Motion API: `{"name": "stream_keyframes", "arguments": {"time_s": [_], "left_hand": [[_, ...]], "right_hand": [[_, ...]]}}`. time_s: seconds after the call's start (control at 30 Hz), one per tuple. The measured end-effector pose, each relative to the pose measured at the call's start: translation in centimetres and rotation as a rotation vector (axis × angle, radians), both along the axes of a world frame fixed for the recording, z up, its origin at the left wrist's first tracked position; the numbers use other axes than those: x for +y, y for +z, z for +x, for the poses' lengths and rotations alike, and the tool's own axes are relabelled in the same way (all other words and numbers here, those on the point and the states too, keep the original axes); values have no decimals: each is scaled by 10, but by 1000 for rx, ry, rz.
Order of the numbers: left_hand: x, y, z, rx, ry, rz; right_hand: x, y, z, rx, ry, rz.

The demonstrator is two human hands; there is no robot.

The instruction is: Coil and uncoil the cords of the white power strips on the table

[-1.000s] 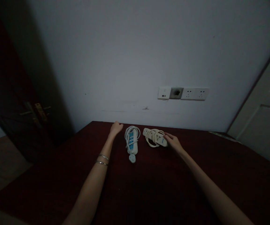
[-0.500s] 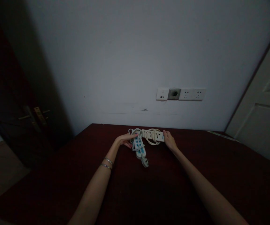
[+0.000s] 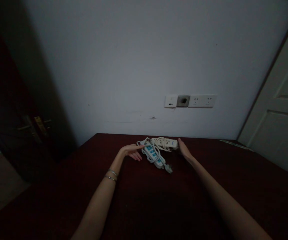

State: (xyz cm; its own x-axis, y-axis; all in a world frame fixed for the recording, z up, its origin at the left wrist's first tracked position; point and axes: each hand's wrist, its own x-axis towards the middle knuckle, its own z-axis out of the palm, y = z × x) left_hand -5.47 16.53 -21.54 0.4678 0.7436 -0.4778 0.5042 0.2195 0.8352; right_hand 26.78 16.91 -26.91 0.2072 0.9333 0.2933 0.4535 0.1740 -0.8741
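Two power strips lie near the back of the dark red table. The nearer power strip (image 3: 154, 155) is white with blue sockets, wound with its pale cord, and lies slanted with its plug (image 3: 168, 168) toward the front right. Behind it, the all-white power strip (image 3: 172, 143) runs left to right under a coiled cord (image 3: 162, 143). My left hand (image 3: 133, 152) is at the blue-socket strip's left end, fingers spread, its thumb at the cord. My right hand (image 3: 184, 148) stands on edge beside the white strip's right end, fingers straight and not wrapped around it.
The table (image 3: 138, 203) meets a pale wall behind. On that wall is a row of sockets (image 3: 202, 101) with a grey plate (image 3: 183, 101). A dark door with a handle (image 3: 25, 127) is at left, a white panelled door (image 3: 284, 123) at right.
The blue-socket strip has swung so its plug end points further right. My right hand has let go of the white strip's end, and my left hand has loosened from the blue-socket strip.
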Motion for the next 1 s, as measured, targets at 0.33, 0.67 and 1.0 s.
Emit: {"name": "stream_keyframes", "arguments": {"time_s": [0.33, 0.67, 1.0], "left_hand": [[27, -33, -62, 454, 597, 776], [24, -66, -54, 836, 396, 913], [25, -67, -56, 923, 344, 935]], "right_hand": [[-46, -24, 57, -561, -203, -52], [-51, -34, 58, -856, -200, -36], [-52, -38, 62, -947, -185, -46]]}}
